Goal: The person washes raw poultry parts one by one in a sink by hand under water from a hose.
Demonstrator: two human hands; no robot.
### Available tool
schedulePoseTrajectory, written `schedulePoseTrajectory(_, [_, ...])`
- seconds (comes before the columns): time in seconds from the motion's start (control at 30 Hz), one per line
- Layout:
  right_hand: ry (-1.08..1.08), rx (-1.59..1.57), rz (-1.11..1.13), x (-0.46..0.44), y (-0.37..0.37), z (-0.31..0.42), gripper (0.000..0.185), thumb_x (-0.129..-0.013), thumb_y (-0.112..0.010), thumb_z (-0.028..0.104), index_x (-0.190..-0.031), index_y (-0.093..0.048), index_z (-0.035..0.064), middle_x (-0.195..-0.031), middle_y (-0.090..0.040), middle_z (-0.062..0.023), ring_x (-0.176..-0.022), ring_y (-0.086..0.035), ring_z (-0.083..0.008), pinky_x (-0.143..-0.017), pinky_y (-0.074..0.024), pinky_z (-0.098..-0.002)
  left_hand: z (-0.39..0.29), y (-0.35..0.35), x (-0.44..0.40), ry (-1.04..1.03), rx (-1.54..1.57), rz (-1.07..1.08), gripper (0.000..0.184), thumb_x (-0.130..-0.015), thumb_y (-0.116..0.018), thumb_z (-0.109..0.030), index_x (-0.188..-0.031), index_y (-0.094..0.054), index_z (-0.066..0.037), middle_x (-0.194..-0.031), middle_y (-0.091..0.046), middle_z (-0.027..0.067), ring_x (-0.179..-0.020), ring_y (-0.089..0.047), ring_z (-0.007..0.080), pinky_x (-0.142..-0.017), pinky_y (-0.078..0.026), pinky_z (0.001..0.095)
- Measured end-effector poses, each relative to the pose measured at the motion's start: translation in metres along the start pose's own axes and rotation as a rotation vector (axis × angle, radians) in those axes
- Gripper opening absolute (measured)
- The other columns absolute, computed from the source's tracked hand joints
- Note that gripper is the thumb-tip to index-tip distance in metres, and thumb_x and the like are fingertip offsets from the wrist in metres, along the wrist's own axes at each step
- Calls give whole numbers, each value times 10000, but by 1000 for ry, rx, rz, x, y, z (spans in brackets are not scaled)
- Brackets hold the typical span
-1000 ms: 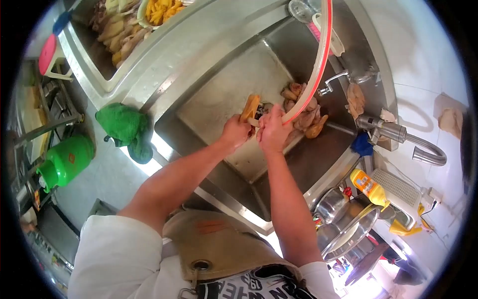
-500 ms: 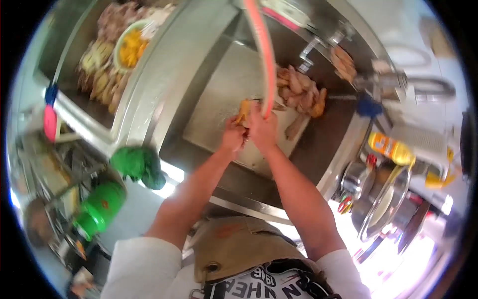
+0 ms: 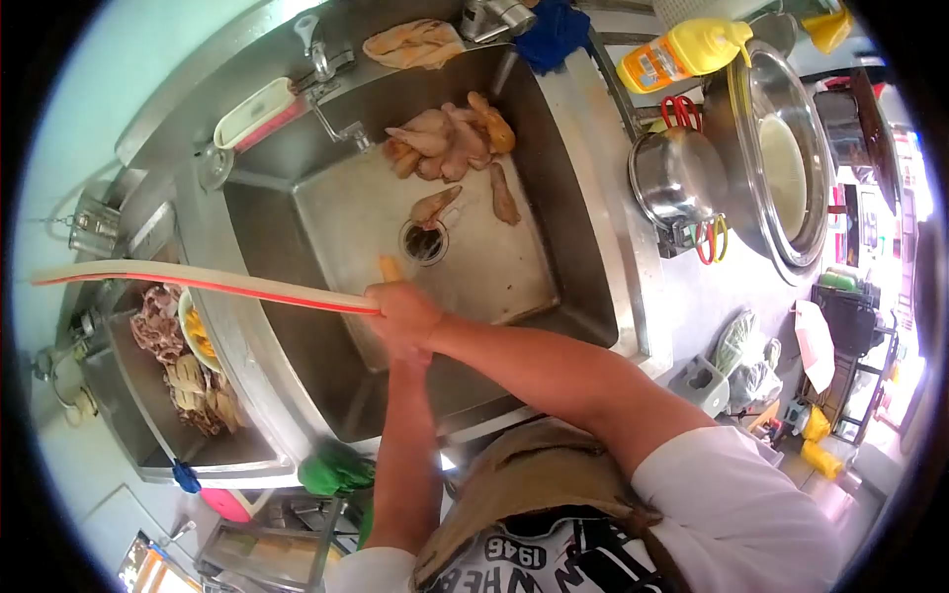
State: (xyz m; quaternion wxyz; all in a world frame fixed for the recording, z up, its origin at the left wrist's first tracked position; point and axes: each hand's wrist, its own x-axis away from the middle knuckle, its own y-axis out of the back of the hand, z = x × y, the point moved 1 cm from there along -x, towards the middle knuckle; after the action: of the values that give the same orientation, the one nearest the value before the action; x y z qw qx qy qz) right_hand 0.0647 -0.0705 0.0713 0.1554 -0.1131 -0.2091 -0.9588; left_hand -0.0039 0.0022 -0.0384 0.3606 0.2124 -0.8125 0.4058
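Our right grip (image 3: 400,314) is closed around the hose (image 3: 247,288); our left grip (image 3: 408,354) is mostly hidden beneath it, so we cannot tell whether it is closed. Our left forearm reaches nearly straight ahead, while the right slants across from the side. The orange piece (image 3: 391,268) pokes out just beyond our right knuckles, above the sink (image 3: 346,222). We judge it best to hold the hose firmly, its end near that piece. Farther off lie the drain (image 3: 425,243) and a heap of meat (image 3: 450,143).

On my left I see a pale wall (image 3: 109,109); rightward, grey floor (image 3: 682,301) and bright white light (image 3: 919,311).
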Motion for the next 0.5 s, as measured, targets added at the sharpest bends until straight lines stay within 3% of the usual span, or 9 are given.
schedulePoseTrajectory(0.07, [84, 22, -93, -10, -17, -23, 272, -813, -623, 297, -789, -609, 26, -729, -604, -240, -670, -600, -422, -586, -463, -473, 3, -4, 3, -13, -52, 31, 335, -905, -596, -306, -1192, -490, -167, -849, -560, 6, -713, -579, 117, -545, -499, 284])
schedulePoseTrajectory(0.13, [48, 130, -59, -32, -16, -40, 314, -822, -616, 307, -749, -599, 2, -650, -567, -238, -598, -601, -371, -562, -459, -470, -14, -8, 11, -21, -466, 111, 310, -900, -576, -235, -1185, -490, -148, -894, -558, 12, -771, -574, 126, -593, -503, 303])
schedulePoseTrajectory(0.2, [-140, -47, 36, -37, 11, -25, 421, -836, -619, 361, -700, -561, -33, -571, -528, -184, -545, -579, -288, -543, -452, -466, -11, 9, -3, -23, -468, 137, 296, -883, -544, -159, -1172, -494, -122, -877, -557, 17, -742, -563, 144, -592, -490, 320])
schedulePoseTrajectory(0.27, [-114, -114, -39, -22, 51, 53, 448, -874, -606, 378, -666, -535, -13, -532, -485, -93, -478, -508, -188, -450, -423, -409, -5, 17, -18, -8, -184, 107, 284, -858, -515, -108, -1142, -503, -96, -807, -554, 26, -647, -541, 166, -544, -459, 331])
schedulePoseTrajectory(0.33, [-194, -234, 81, -18, 64, 84, 439, -909, -592, 386, -654, -528, 35, -528, -483, -33, -411, -447, -136, -367, -370, -329, -19, -14, -7, 28, -3, 75, 261, -837, -502, -84, -1098, -513, -77, -745, -546, 37, -570, -513, 180, -499, -425, 336])
schedulePoseTrajectory(0.43, [-126, -237, 5, -9, 70, 120, 410, -931, -581, 365, -652, -495, 77, -525, -451, -10, -381, -393, -93, -328, -325, -265, -33, -36, -2, 100, -5, -10, 189, -880, -474, -150, -1038, -549, -81, -695, -542, 47, -504, -488, 190, -471, -419, 349])
schedulePoseTrajectory(0.5, [-32, -220, 16, -3, 64, 122, 436, -927, -593, 384, -644, -482, 71, -540, -460, -9, -395, -409, -96, -340, -342, -274, -43, -47, 7, 76, -32, 81, 191, -914, -441, -210, -996, -567, -92, -678, -543, 45, -515, -505, 182, -470, -431, 345])
